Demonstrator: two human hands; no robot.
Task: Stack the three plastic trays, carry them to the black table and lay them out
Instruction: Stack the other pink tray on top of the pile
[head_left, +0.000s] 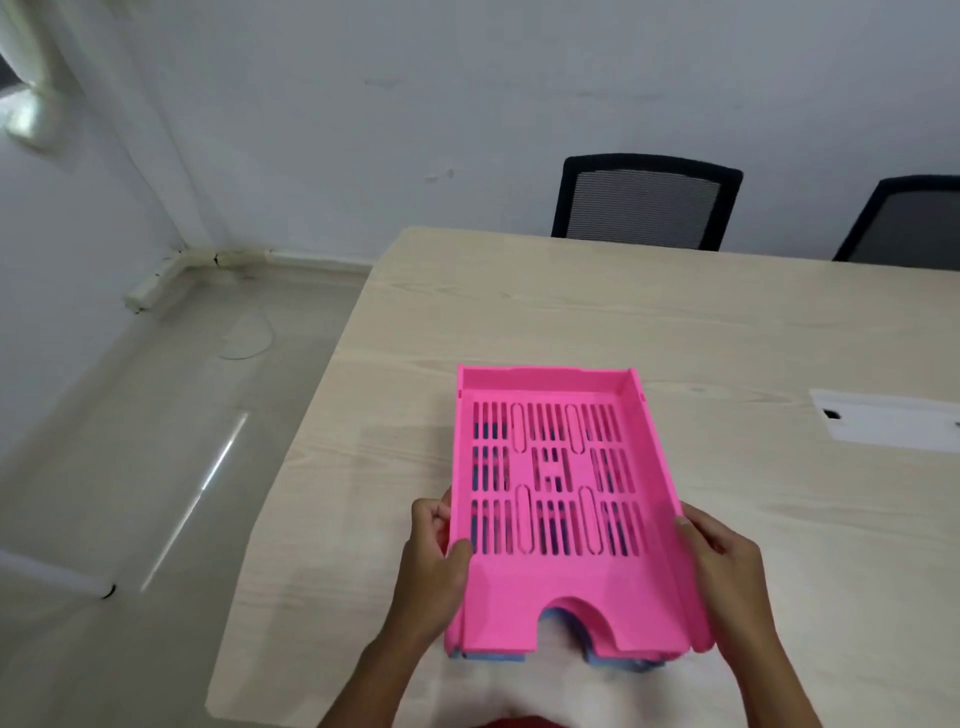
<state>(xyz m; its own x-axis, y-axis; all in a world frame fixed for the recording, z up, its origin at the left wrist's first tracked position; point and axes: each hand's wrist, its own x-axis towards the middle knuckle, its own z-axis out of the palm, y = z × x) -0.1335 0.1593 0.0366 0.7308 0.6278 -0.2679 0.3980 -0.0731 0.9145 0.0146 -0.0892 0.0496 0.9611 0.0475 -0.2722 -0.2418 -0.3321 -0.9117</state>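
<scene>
A pink plastic tray with a slotted bottom lies on top of a stack near the front of the light wooden table. Under it, edges of a blue tray show at the front rim and through the slots. Whether a further tray lies below is hidden. My left hand grips the stack's left wall, thumb over the rim. My right hand grips the right wall the same way. Whether the stack rests on the table or is lifted just above it I cannot tell.
Two black mesh-backed chairs stand at the table's far side. A white cable cover plate is set in the table top at the right. Pale floor lies to the left, with a white cable duct along the wall.
</scene>
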